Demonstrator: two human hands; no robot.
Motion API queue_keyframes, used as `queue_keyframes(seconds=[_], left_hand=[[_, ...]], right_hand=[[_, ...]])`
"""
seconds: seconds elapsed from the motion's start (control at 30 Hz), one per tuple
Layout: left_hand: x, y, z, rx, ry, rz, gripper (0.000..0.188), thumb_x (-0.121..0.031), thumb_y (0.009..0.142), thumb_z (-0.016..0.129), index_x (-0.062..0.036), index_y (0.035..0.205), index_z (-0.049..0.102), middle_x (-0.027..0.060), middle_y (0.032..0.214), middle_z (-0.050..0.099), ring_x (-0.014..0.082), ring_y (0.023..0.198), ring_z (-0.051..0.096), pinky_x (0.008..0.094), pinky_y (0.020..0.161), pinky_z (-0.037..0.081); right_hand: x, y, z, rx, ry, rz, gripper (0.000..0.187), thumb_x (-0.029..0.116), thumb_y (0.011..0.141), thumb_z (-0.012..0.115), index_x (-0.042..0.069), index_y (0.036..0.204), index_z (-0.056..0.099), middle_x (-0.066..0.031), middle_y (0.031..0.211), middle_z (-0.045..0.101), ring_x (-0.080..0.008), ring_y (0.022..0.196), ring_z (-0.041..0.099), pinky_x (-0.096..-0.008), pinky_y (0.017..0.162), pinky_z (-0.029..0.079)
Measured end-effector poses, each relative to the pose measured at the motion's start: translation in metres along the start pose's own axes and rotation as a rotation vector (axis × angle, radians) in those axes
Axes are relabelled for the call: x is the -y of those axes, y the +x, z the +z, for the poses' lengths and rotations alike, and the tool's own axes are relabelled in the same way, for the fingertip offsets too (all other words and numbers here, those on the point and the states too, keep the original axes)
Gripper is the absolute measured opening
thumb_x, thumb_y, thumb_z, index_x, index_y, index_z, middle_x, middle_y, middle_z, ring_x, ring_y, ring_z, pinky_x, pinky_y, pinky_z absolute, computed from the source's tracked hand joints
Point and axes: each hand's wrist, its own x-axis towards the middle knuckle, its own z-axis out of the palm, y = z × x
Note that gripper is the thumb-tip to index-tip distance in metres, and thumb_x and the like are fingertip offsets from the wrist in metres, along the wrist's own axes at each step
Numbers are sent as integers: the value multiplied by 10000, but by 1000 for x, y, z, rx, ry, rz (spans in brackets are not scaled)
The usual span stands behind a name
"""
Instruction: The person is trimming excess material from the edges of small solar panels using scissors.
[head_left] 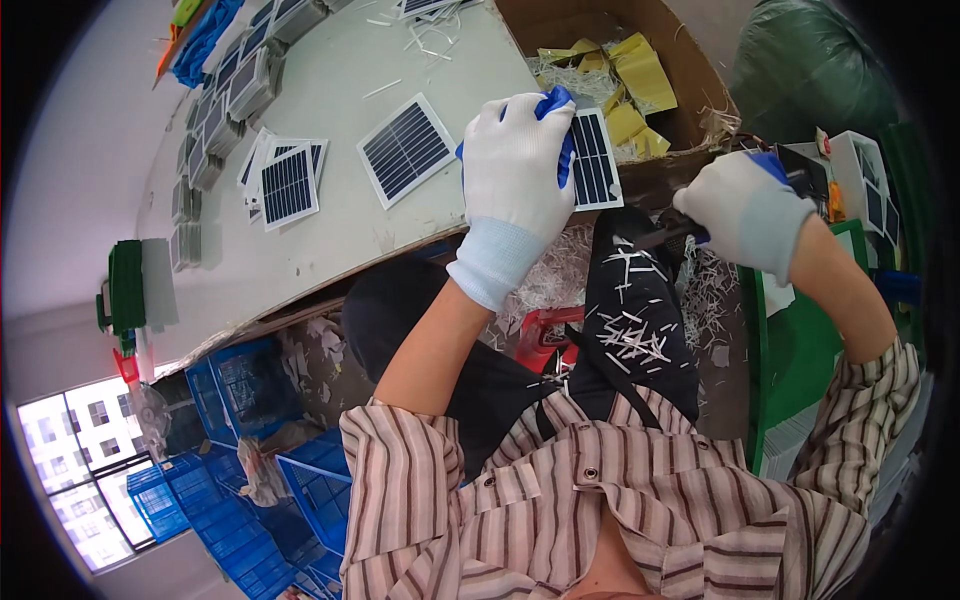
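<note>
My left hand [520, 160], in a white glove with blue fingertips, grips a small solar panel [597, 165] at the table's front edge. The panel has dark cells, light lines and a narrow white border. To the right, my gloved right hand [745, 212] is closed around a dark tool [660, 237] with a narrow, blade-like end that points left over my thigh. Its exact kind cannot be made out. Just left of my left hand another solar panel [406, 150] lies flat on the pale table [350, 235]. A loose pile of panels [290, 183] is further left.
Stacks of solar panels [225, 110] line the table's far left. A cardboard box [690, 70] with yellow paper and white shreds stands ahead. White strips [632, 335] litter my lap. Blue crates [250, 390] are at lower left, a green bin [800, 360] at right, and a dark green sack [805, 70] beyond.
</note>
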Motion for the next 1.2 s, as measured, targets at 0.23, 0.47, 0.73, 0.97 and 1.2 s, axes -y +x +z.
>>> queue_keyframes(seconds=[0.23, 0.47, 0.73, 0.97, 1.2], left_hand=[[0, 0, 1, 7, -27, -10, 406, -54, 663, 679, -93, 1064, 630, 117, 1063, 569, 326, 983, 524, 426, 846, 424], [1, 0, 1, 18, -13, -12, 415, -66, 646, 688, -79, 1056, 632, 115, 1077, 564, 324, 1001, 519, 419, 860, 413], [3, -1, 3, 3, -50, 1, 416, -63, 655, 686, -79, 1068, 631, 117, 1081, 564, 328, 1006, 514, 427, 864, 413], [1, 1, -1, -2, -52, 20, 420, -63, 661, 680, -81, 1077, 631, 118, 1080, 565, 328, 1005, 514, 427, 862, 413], [-4, 4, -6, 36, -38, 1, 424, -62, 646, 679, -80, 1067, 630, 121, 1068, 565, 324, 998, 519, 424, 859, 413]], right_hand=[[-17, 17, -2, -293, 64, 31, 193, 145, 698, 707, 46, 835, 614, -148, 739, 631, -341, 772, 628, -405, 712, 506], [-17, 7, -4, -180, 137, 21, 179, 141, 662, 697, 48, 794, 619, -159, 722, 622, -338, 762, 624, -397, 708, 501], [-18, 17, 17, -147, 107, -17, 202, 177, 682, 707, 37, 798, 620, -163, 740, 628, -330, 771, 629, -402, 723, 501], [-40, 31, 29, -360, 1073, 191, 149, 105, 716, 687, 7, 760, 584, -127, 611, 570, -160, 540, 553, -274, 555, 456], [-15, 21, 46, -549, 528, 56, 252, 204, 750, 693, 14, 863, 571, -158, 695, 603, -328, 662, 610, -373, 616, 477]])
